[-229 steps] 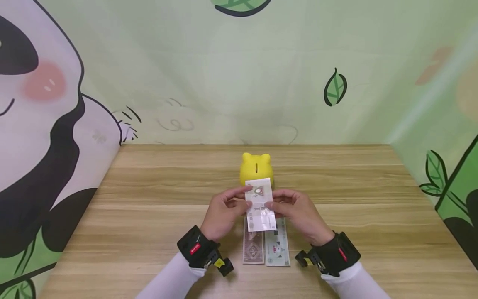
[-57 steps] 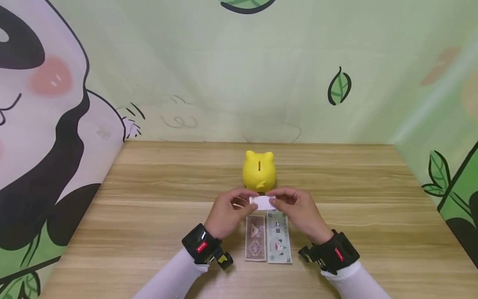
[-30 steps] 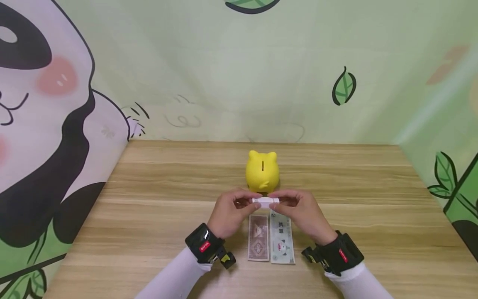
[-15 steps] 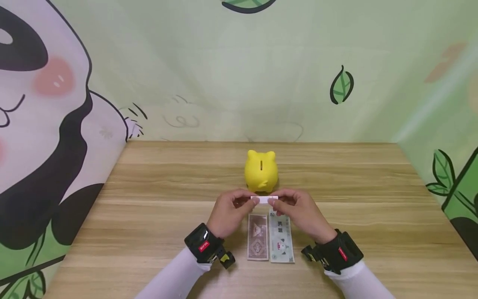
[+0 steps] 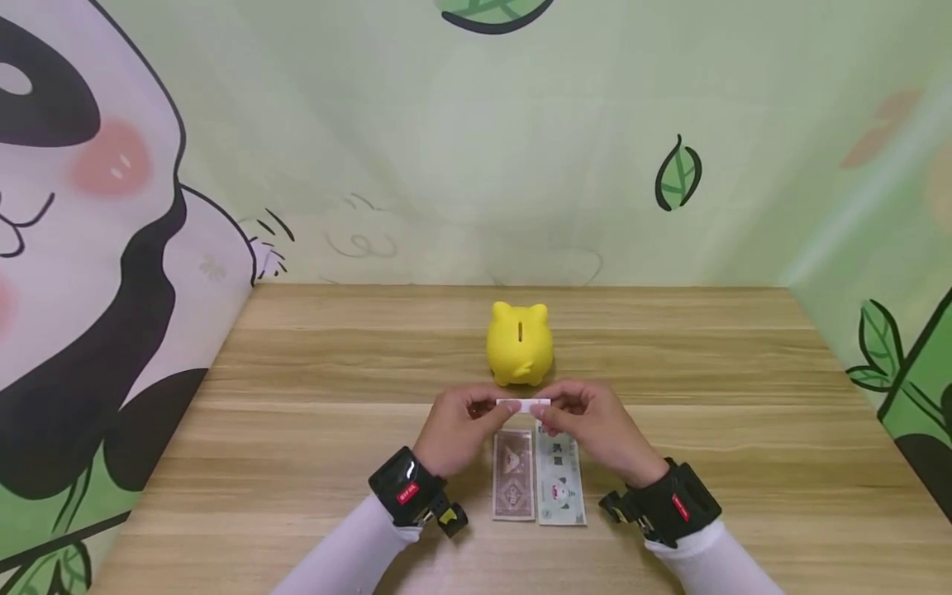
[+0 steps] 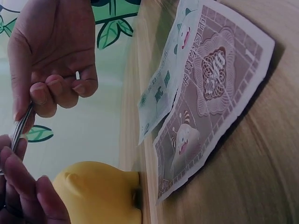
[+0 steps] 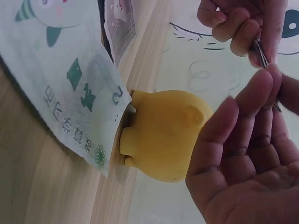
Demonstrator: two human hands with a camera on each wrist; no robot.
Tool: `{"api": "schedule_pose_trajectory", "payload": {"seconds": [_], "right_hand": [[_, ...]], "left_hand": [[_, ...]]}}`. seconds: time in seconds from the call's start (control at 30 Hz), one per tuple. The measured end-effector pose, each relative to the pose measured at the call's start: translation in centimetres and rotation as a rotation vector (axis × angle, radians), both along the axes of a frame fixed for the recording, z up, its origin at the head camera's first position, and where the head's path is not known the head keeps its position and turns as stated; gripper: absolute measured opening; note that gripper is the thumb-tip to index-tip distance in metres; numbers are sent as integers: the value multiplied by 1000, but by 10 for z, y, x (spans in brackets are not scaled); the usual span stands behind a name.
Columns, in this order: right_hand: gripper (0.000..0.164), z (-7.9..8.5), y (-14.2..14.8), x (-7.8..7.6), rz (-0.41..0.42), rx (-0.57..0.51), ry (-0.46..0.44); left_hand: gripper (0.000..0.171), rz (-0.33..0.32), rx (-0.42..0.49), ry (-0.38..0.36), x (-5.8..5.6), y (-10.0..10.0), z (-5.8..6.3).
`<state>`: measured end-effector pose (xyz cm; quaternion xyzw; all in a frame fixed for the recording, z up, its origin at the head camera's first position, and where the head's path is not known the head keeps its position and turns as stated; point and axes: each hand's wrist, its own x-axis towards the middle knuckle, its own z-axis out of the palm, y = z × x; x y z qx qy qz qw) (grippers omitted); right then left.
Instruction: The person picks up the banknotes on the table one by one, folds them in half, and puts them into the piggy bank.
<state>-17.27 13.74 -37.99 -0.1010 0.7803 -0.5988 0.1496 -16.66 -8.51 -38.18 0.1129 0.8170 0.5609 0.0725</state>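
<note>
Between my two hands is a play banknote (image 5: 526, 406) folded into a narrow white strip; the wrist views show it edge-on as thin layers. My left hand (image 5: 457, 426) pinches its left end between thumb and fingers. At the right end, my right hand (image 5: 604, 428) pinches it in the same way. Just beyond the fingers a yellow piggy bank (image 5: 520, 347) stands on the table, its slot upward. Below the strip lie two unfolded play notes side by side, a brown note (image 5: 513, 475) on the left and a green note (image 5: 561, 479) on the right.
A wood-grain table (image 5: 335, 355) spans the view, its back edge against a pale green backdrop (image 5: 476, 165) printed with leaves and a panda. In the left wrist view, the brown note (image 6: 215, 84) bows up off the tabletop.
The note was unfolded at first, then halved, and is now a slim strip. Both hands have stayed near the same place, dipping slightly toward me since half a second ago.
</note>
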Motion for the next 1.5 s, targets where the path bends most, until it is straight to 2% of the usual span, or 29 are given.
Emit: {"api": "schedule_pose_trajectory", "payload": {"seconds": [0.17, 0.3, 0.53, 0.63, 0.93, 1.33, 1.5], "right_hand": [[18, -1, -3, 1, 75, -19, 6], [15, 0, -4, 4, 123, -15, 62], [11, 3, -6, 10, 140, -5, 105], [9, 3, -7, 10, 147, -12, 110], [17, 5, -9, 10, 223, -49, 82], [21, 4, -9, 11, 225, -27, 97], [21, 5, -10, 12, 239, -19, 78]], "left_hand": [[10, -6, -17, 18, 2, 1, 1], [13, -44, -27, 17, 3, 2, -1], [35, -189, -77, -27, 7, 5, -2], [43, -226, -85, -41, 8, 5, -2], [50, -217, -84, -56, 7, 4, 1], [41, -202, -84, -58, 5, 3, -1], [49, -227, -108, -75, 5, 4, -2]]}}
